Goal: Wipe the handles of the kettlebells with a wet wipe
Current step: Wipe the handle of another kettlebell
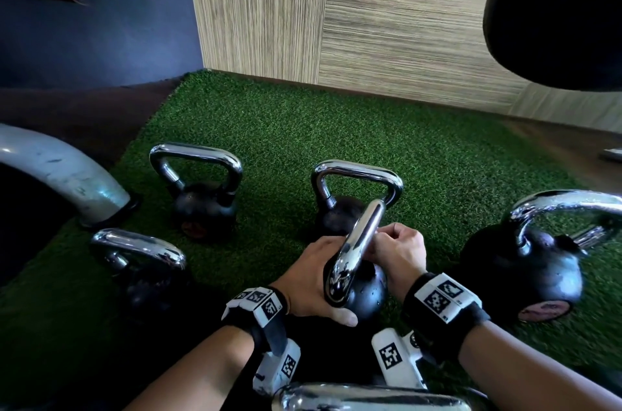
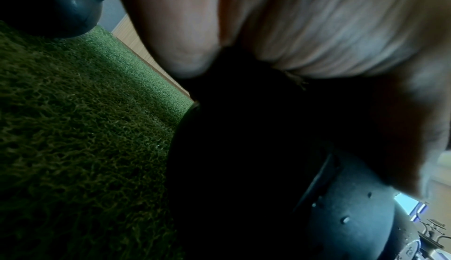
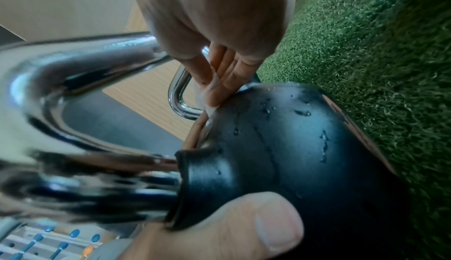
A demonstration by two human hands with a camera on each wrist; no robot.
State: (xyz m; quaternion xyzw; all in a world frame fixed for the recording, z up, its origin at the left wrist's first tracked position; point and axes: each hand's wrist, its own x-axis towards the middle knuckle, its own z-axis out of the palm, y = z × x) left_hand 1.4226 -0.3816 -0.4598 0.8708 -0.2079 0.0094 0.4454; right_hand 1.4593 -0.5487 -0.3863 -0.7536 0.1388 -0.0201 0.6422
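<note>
Your left hand grips the tipped kettlebell on the green turf. Your right hand pinches the wet wipe at its shiny handle. I think several kettlebells nearby still need wiping.

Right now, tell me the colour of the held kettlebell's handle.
Shiny chrome silver handle, on a black kettlebell; clearest in the head view.

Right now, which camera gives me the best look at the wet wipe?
The right wrist view: the wet wipe shows as a thin white strip pinched in the right hand, against the kettlebell near its handle. In the head view the fingers hide it; the left wrist view shows none of it.
</note>
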